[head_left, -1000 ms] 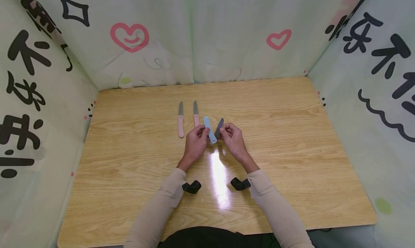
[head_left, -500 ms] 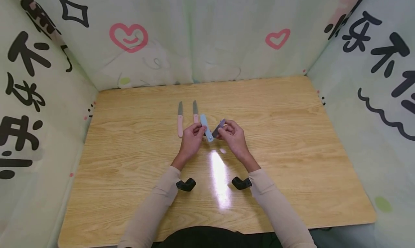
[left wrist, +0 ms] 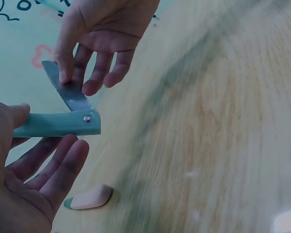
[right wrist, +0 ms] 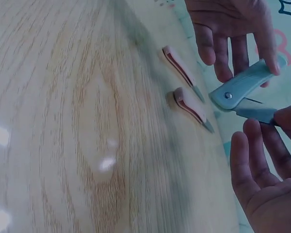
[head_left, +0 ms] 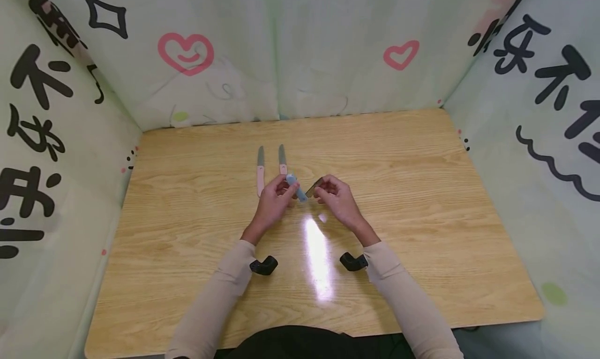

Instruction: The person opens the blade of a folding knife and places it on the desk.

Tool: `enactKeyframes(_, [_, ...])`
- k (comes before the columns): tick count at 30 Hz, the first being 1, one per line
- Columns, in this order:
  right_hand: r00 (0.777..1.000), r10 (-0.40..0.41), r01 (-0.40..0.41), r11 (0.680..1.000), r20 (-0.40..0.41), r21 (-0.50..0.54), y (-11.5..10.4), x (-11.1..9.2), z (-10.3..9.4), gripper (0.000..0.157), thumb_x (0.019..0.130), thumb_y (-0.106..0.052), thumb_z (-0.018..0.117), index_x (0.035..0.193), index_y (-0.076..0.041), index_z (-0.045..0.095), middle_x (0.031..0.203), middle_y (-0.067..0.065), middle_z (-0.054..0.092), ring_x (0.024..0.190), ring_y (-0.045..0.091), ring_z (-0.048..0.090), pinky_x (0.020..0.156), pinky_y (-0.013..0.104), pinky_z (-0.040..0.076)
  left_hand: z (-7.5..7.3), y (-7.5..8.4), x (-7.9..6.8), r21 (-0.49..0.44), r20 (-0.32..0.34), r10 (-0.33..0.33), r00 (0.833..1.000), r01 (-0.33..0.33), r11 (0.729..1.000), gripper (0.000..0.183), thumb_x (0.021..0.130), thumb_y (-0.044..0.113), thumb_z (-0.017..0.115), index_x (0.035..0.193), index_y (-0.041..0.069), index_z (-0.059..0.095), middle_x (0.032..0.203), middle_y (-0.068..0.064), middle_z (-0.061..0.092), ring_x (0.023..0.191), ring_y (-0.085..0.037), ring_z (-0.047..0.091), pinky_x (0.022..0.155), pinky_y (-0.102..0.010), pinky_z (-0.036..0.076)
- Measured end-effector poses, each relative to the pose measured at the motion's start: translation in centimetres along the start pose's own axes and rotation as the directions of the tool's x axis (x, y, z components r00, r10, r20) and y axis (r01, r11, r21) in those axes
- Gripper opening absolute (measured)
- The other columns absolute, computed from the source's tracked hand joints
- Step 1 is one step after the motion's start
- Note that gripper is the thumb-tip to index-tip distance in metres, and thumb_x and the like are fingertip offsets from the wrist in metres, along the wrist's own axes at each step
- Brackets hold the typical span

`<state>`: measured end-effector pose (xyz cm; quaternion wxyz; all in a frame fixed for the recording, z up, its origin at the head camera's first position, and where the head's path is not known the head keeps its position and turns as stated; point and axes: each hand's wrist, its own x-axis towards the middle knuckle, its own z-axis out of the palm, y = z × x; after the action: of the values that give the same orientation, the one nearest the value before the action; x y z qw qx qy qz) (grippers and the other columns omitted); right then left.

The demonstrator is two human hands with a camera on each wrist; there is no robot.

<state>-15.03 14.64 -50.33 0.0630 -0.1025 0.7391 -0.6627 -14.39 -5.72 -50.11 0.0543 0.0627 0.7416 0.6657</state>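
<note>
A folding knife (left wrist: 58,124) with a light blue handle and a metal pivot is partly unfolded above the table. Its blade (left wrist: 69,93) stands at an angle to the handle. My left hand (head_left: 272,200) pinches the handle between thumb and fingers. The thumb and index finger of my right hand (head_left: 342,201) pinch the blade near its tip, while the other fingers hang loosely curled. Just beyond my left hand, two pink-handled knives lie side by side with their blades out, a left one (head_left: 260,179) and a right one (head_left: 283,167), whose handle end is hidden by the hand.
The wooden table (head_left: 398,192) carries a bright light reflection between the forearms. A pale printed curtain (head_left: 300,46) encloses its back and sides. A black wrist mount (head_left: 264,265) sticks out from the left sleeve, and another black mount (head_left: 353,262) from the right.
My left hand has shifted a little left with the knife handle, and its wrist has moved outward. In the head view, blade and handle have spread further apart. The pink knives lie where they were.
</note>
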Motion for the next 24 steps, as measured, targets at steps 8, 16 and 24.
enactKeyframes(8, [0.993,-0.108,0.101,0.984,-0.042,-0.146,0.0,-0.4,-0.3,0.012,0.097,-0.011,0.072,0.101,0.0,0.075,0.1,0.011,0.073,0.093,0.025,0.066,0.079,0.027,0.054,0.4,0.1,-0.3,0.015,-0.033,0.041,0.999,-0.041,0.999,0.026,0.103,0.013,0.063,0.124,-0.001,0.058,0.111,-0.017,0.072,0.099,-0.036,0.07,0.076,-0.052,0.058])
enactKeyframes(16, [0.949,-0.303,0.283,0.938,-0.08,-0.201,-0.9,-1.0,0.4,0.007,0.091,0.009,0.072,0.097,0.011,0.075,0.093,0.021,0.073,0.084,0.039,0.07,0.075,0.031,0.057,0.5,0.5,-0.2,0.161,-0.098,0.066,0.993,-0.049,0.986,0.017,0.104,0.022,0.062,0.109,0.006,0.063,0.094,-0.008,0.075,0.088,-0.023,0.074,0.067,-0.032,0.057])
enactKeyframes(24, [0.903,-0.413,0.37,0.889,-0.121,-0.271,-3.1,-1.3,1.3,0.006,0.087,0.015,0.072,0.092,0.013,0.075,0.087,0.021,0.072,0.08,0.035,0.07,0.072,0.034,0.058,0.8,1.6,0.1,0.068,-0.169,-0.002,0.986,0.014,0.998,0.017,0.103,0.016,0.06,0.111,0.001,0.059,0.096,-0.01,0.075,0.086,-0.027,0.073,0.072,-0.035,0.059])
